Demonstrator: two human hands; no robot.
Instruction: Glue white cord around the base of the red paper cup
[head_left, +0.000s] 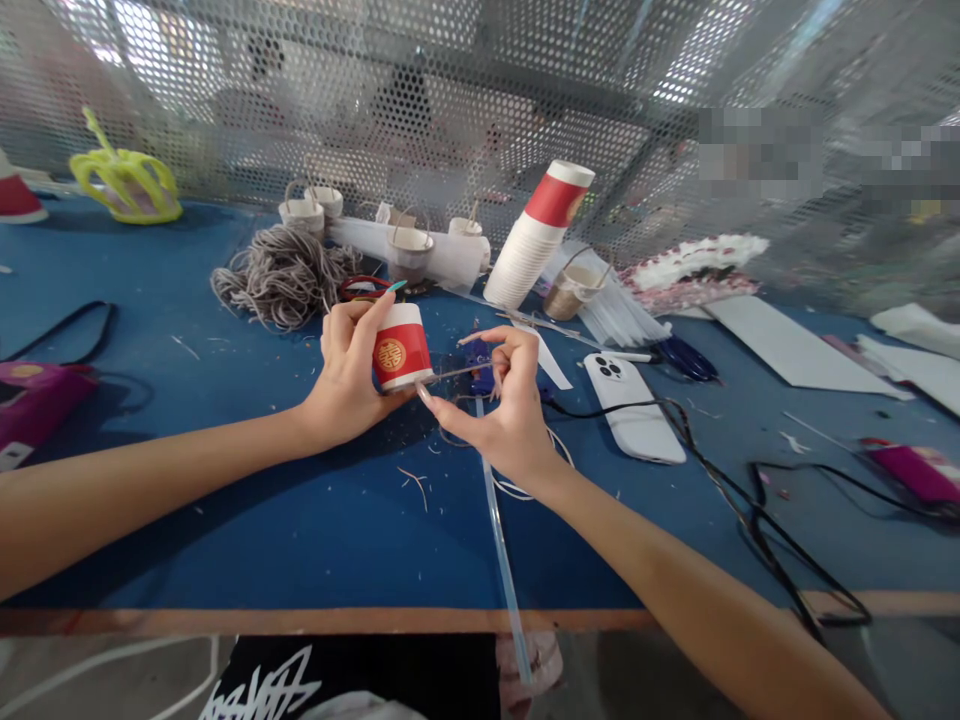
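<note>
A short red-and-white paper cup [403, 347] with a gold emblem is gripped in my left hand [351, 375], fingers wrapped around its side and the cup slightly tilted. Between the bent fingers of my right hand [510, 405] runs a thin grey cord [463, 371], stretched from the cup's lower edge. My right thumb tip touches that edge. Just behind the right hand, a blue glue gun [477, 352] lies partly hidden, and a clear glue stick [495, 530] extends from it past the table's front edge.
Beyond the left hand lies a bundle of grey cord [281, 278]. Several small cord-wrapped buckets and a leaning stack of paper cups [525, 255] stand along the mesh panel. To the right are a white phone [636, 415], black cables [720, 480] and white card [802, 345].
</note>
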